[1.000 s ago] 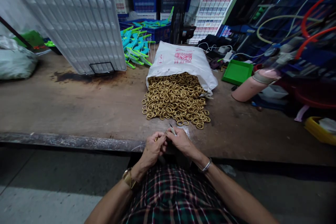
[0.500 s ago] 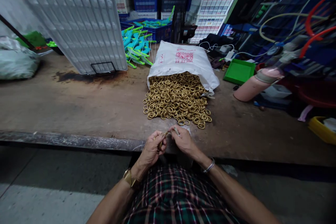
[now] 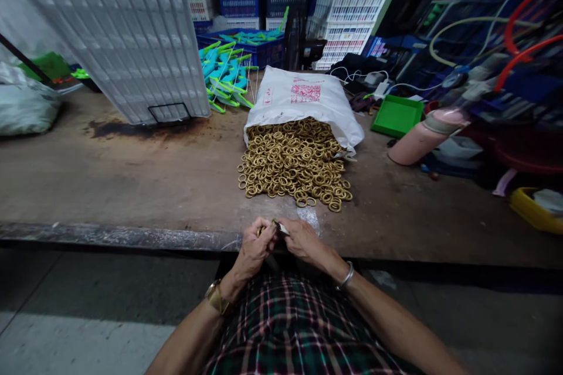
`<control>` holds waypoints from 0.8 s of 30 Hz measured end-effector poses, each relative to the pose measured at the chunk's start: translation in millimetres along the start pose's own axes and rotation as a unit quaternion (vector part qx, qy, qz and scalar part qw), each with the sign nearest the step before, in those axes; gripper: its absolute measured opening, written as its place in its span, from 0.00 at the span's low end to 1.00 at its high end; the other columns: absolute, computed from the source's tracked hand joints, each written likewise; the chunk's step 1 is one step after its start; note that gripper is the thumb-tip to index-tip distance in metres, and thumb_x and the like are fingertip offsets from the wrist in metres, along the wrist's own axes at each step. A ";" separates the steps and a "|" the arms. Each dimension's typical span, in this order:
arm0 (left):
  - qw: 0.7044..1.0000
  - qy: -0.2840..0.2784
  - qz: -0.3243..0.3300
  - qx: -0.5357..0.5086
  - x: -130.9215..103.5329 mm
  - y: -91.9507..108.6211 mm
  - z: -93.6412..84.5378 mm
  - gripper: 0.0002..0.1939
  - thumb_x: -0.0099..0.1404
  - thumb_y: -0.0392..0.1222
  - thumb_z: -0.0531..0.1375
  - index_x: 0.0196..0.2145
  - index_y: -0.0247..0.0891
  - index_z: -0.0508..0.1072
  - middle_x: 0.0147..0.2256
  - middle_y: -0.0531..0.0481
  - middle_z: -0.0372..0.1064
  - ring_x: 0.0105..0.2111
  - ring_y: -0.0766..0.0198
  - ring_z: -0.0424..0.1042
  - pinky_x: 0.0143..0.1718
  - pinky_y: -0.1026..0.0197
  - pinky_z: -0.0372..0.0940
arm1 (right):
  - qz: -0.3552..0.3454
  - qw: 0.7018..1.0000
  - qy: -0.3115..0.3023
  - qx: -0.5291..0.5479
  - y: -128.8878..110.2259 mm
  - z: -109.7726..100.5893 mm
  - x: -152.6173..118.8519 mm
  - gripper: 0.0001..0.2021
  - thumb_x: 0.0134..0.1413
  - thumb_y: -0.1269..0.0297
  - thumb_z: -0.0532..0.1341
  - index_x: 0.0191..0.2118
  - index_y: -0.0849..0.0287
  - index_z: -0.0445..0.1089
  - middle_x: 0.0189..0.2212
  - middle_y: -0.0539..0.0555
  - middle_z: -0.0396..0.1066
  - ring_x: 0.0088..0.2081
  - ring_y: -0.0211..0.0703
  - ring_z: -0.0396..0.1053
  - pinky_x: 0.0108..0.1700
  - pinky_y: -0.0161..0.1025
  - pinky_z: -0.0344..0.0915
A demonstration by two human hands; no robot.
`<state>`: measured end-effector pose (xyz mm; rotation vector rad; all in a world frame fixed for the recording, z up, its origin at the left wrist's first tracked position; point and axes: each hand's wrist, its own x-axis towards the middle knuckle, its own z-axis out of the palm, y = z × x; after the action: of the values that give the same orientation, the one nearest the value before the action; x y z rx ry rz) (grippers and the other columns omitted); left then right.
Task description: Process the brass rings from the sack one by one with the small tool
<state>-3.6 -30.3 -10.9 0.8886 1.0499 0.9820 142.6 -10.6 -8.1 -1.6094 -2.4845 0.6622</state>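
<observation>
My left hand (image 3: 255,246), with a gold watch at the wrist, is closed on a few gold rings (image 3: 261,231) over the table's front edge. My right hand (image 3: 305,241), wearing a silver bracelet, is closed on a small pale tool (image 3: 282,228), whose dark tip meets the rings at my left fingertips. The tool's exact kind is too small to tell. Beyond both hands lies a heap of gold rings (image 3: 294,164), spilling from the mouth of a white sack (image 3: 303,94) with red print.
On the brown table (image 3: 153,181) stand a ribbed translucent panel (image 3: 145,41) at left and turquoise-green plastic pieces (image 3: 226,76) behind. To the right are a green tray (image 3: 397,116), a pink bottle (image 3: 424,137) and a yellow container (image 3: 534,211). Crates (image 3: 347,6) are stacked at the back.
My right hand has turned, and the pale tool now points toward my left fingertips, with its dark tip showing. The view has shifted slightly.
</observation>
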 end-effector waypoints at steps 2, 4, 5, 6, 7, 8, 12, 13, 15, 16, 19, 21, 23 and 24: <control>1.000 -0.020 -0.005 0.023 -8.1 8.3 2.4 0.17 0.56 0.55 0.58 0.24 0.37 0.60 0.17 0.58 0.56 0.15 0.75 0.51 0.15 0.70 0.46 | 0.025 0.999 -0.004 -0.021 1.9 -2.2 1.3 0.14 0.45 0.74 0.50 0.38 0.59 0.66 0.25 0.53 0.70 0.26 0.39 0.63 0.28 0.34 0.48; 0.997 -0.067 -0.022 0.038 -20.8 20.1 6.4 0.16 0.56 0.53 0.57 0.24 0.37 0.61 0.17 0.57 0.58 0.15 0.75 0.52 0.16 0.70 0.46 | 0.059 0.997 0.007 -0.045 7.2 -4.8 2.7 0.13 0.47 0.74 0.49 0.38 0.60 0.66 0.26 0.54 0.70 0.26 0.39 0.63 0.27 0.34 0.47; 0.993 -0.102 -0.030 0.041 -27.8 25.7 8.0 0.15 0.56 0.52 0.58 0.24 0.37 0.61 0.18 0.57 0.58 0.15 0.74 0.52 0.16 0.69 0.47 | 0.078 0.995 0.015 -0.056 11.2 -6.4 3.2 0.13 0.48 0.74 0.49 0.38 0.61 0.66 0.26 0.55 0.70 0.26 0.39 0.63 0.27 0.35 0.47; 0.989 -0.132 -0.044 0.042 -34.4 29.8 8.6 0.15 0.56 0.50 0.59 0.24 0.37 0.62 0.18 0.57 0.58 0.16 0.74 0.52 0.17 0.69 0.47 | 0.095 0.993 0.026 -0.066 15.9 -8.1 3.7 0.12 0.49 0.74 0.49 0.38 0.61 0.66 0.26 0.55 0.70 0.26 0.39 0.63 0.27 0.35 0.47; 0.983 -0.165 -0.061 0.051 -39.8 31.5 7.8 0.14 0.55 0.50 0.59 0.23 0.37 0.63 0.18 0.56 0.58 0.16 0.74 0.53 0.18 0.69 0.48 | 0.111 0.990 0.043 -0.072 21.1 -9.9 3.9 0.12 0.50 0.73 0.49 0.38 0.61 0.66 0.26 0.55 0.70 0.26 0.39 0.63 0.27 0.35 0.47; 0.978 -0.184 -0.081 0.062 -43.5 30.4 5.2 0.14 0.54 0.50 0.60 0.23 0.36 0.64 0.18 0.56 0.59 0.17 0.73 0.53 0.18 0.69 0.48 | 0.123 0.988 0.065 -0.075 26.7 -11.6 4.1 0.12 0.51 0.73 0.49 0.38 0.61 0.66 0.27 0.55 0.70 0.26 0.39 0.64 0.27 0.35 0.47; 0.970 -0.140 -0.176 0.091 -42.4 1.8 -18.8 0.14 0.54 0.50 0.60 0.24 0.36 0.65 0.17 0.57 0.59 0.15 0.75 0.52 0.15 0.70 0.43 | 0.162 0.973 0.157 -0.056 47.8 -15.7 4.6 0.10 0.54 0.70 0.49 0.39 0.59 0.65 0.29 0.55 0.71 0.29 0.40 0.65 0.29 0.34 0.49; 0.969 -0.126 -0.197 0.085 -40.0 -8.2 -25.8 0.14 0.53 0.49 0.61 0.24 0.36 0.66 0.17 0.57 0.58 0.15 0.75 0.52 0.15 0.71 0.43 | 0.166 0.970 0.171 -0.049 51.6 -15.6 5.1 0.10 0.54 0.69 0.50 0.40 0.59 0.65 0.30 0.55 0.71 0.30 0.41 0.66 0.30 0.34 0.50; 0.964 -0.104 -0.238 0.054 -35.4 -26.9 -36.8 0.13 0.51 0.48 0.62 0.22 0.35 0.67 0.17 0.56 0.59 0.15 0.75 0.53 0.14 0.71 0.41 | 0.166 0.967 0.188 -0.037 56.4 -14.3 6.7 0.12 0.55 0.66 0.50 0.44 0.59 0.63 0.32 0.55 0.72 0.32 0.42 0.67 0.31 0.34 0.51; 0.963 -0.091 -0.251 0.039 -33.1 -35.4 -39.9 0.13 0.51 0.47 0.63 0.22 0.34 0.67 0.17 0.56 0.60 0.15 0.75 0.54 0.14 0.71 0.41 | 0.164 0.967 0.191 -0.036 57.5 -13.2 7.7 0.13 0.55 0.65 0.51 0.46 0.59 0.63 0.33 0.55 0.72 0.32 0.42 0.67 0.31 0.34 0.51; 0.952 -0.031 -0.305 -0.007 -24.0 -60.4 -37.7 0.12 0.49 0.44 0.65 0.20 0.31 0.69 0.16 0.54 0.61 0.15 0.74 0.56 0.13 0.71 0.42 | 0.163 0.968 0.184 -0.048 56.5 -10.2 10.5 0.16 0.54 0.63 0.52 0.49 0.58 0.61 0.34 0.55 0.72 0.33 0.44 0.68 0.31 0.34 0.52; 0.946 -0.011 -0.323 -0.021 -14.5 -78.6 -28.5 0.11 0.50 0.40 0.64 0.19 0.30 0.69 0.16 0.53 0.62 0.15 0.74 0.57 0.14 0.71 0.46 | 0.163 0.969 0.179 -0.060 54.6 -9.2 11.0 0.16 0.55 0.62 0.52 0.49 0.58 0.61 0.33 0.55 0.73 0.32 0.45 0.68 0.31 0.35 0.52; 0.943 -0.002 -0.331 -0.038 -4.2 -95.7 -17.6 0.09 0.55 0.38 0.62 0.21 0.30 0.69 0.19 0.54 0.63 0.16 0.74 0.58 0.16 0.70 0.52 | 0.160 0.969 0.177 -0.063 53.5 -9.3 10.1 0.16 0.55 0.62 0.52 0.50 0.58 0.61 0.32 0.56 0.73 0.32 0.45 0.68 0.31 0.35 0.52; 0.943 0.000 -0.329 -0.047 0.3 -102.3 -13.0 0.08 0.58 0.38 0.60 0.25 0.31 0.69 0.21 0.54 0.64 0.17 0.74 0.60 0.18 0.70 0.56 | 0.160 0.969 0.178 -0.061 53.6 -9.6 9.3 0.16 0.55 0.62 0.52 0.50 0.58 0.61 0.32 0.56 0.73 0.33 0.45 0.68 0.31 0.35 0.52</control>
<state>5.6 -60.5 -109.1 0.4029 1.1797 0.4604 186.9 19.0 -22.9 -1.9923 -2.0670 0.2185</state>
